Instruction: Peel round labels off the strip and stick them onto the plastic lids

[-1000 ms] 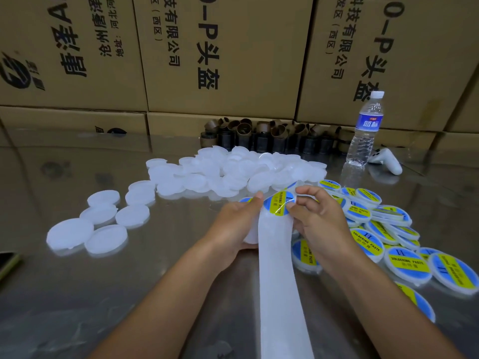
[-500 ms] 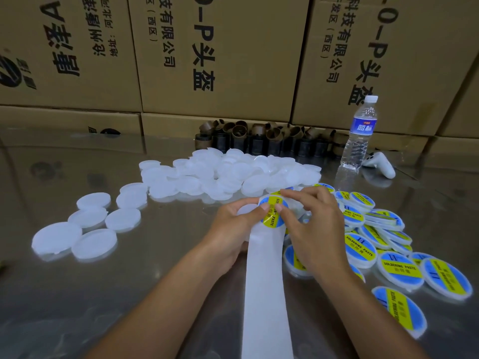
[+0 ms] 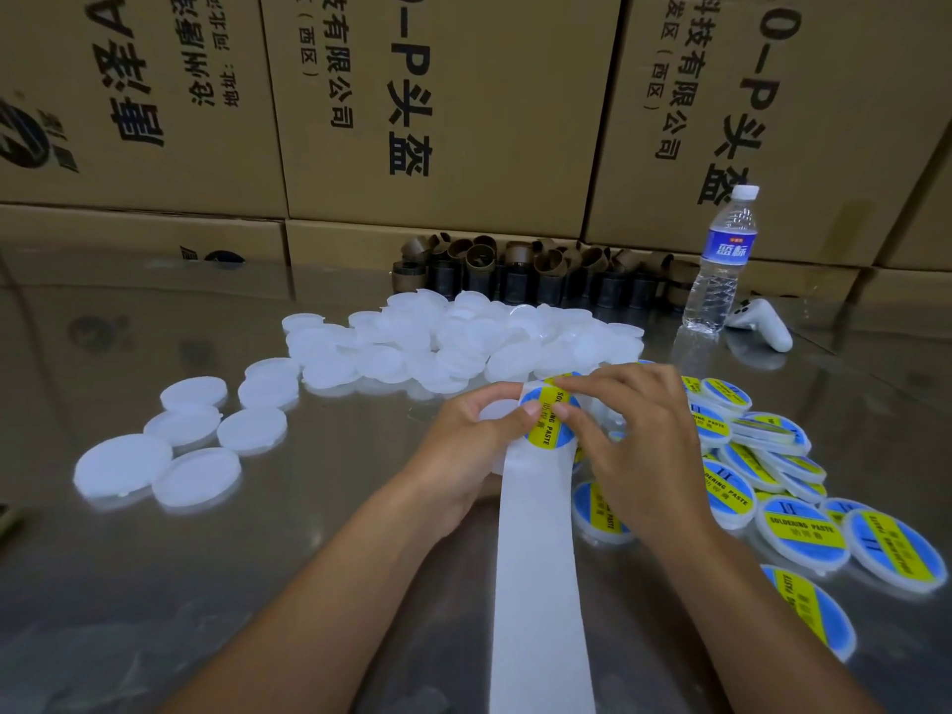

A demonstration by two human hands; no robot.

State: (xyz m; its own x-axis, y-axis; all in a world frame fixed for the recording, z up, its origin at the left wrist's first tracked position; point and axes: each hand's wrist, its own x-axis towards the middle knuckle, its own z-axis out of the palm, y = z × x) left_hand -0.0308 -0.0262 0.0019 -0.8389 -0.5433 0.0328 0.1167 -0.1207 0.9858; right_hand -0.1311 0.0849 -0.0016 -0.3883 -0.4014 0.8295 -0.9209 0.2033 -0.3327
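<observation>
One white paper strip (image 3: 541, 559) lies along the grey desk (image 3: 335, 584), carrying one round blue label (image 3: 548, 422) banded yellow, "SOLDERING PASTE". Left hand (image 3: 463, 456) grip clasps the strip's top; right hand (image 3: 633, 445) grip pinches the label. Five round white plastic lids (image 3: 198, 476) sit far left.

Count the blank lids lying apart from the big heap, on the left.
7 blank lids: two nearest, two behind them, one to their right, two toward the heap at; the last may touch it. None looks hidden.
</observation>
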